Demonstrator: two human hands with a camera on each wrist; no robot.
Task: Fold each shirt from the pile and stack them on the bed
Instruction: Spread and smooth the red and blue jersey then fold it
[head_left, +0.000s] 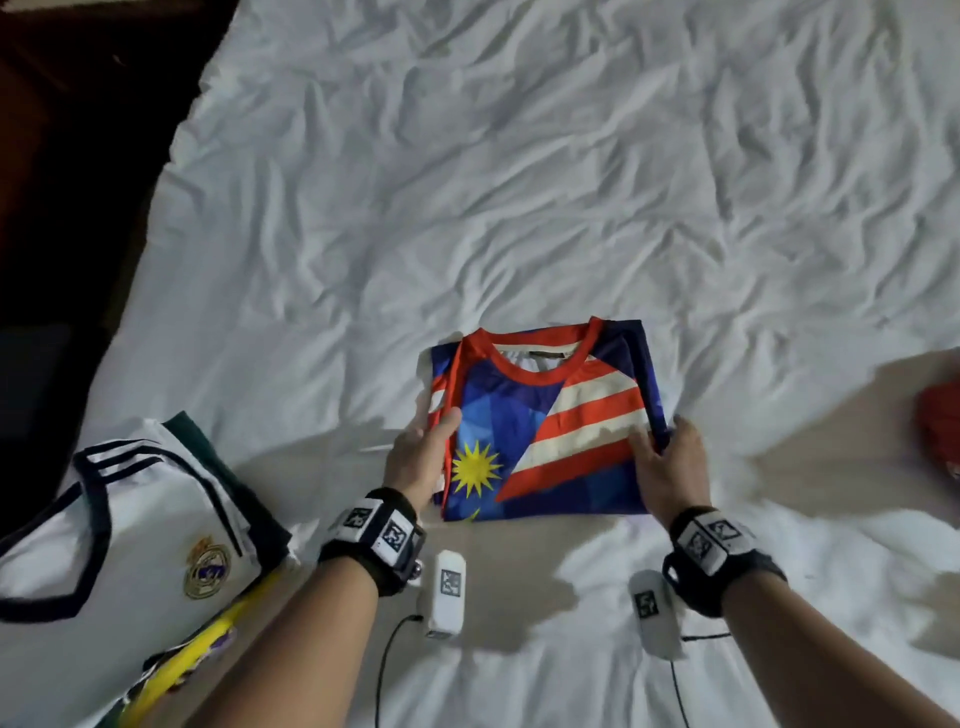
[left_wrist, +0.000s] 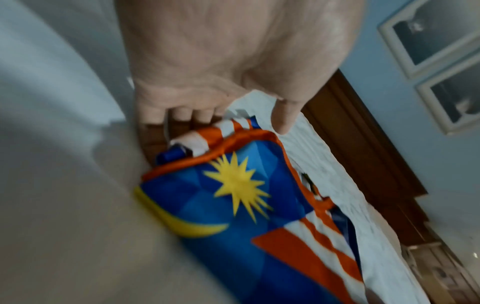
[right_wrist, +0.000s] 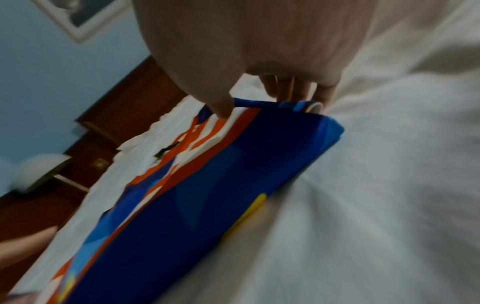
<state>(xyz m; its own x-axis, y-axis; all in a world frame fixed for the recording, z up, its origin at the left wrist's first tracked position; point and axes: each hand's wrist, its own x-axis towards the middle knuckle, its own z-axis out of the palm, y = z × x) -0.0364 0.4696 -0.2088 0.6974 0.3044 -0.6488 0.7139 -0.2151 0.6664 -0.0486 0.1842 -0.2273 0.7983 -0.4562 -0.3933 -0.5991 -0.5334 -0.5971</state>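
Nearby, white jersey (head_left: 156, 525) (folded, left)

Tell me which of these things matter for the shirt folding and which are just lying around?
Part of the job:
- folded flag-print shirt, held at its sides by the left hand and right hand
- white football shirt on the pile
- bed sheet

Just lying about:
- red cloth at the edge
- framed pictures on the wall

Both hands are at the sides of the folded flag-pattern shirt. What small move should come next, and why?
Probably lift it and carry it toward the white jersey stack. The flag shirt already looks fully folded, and the left hand and right hand hold its opposite edges, fingers tucked under.
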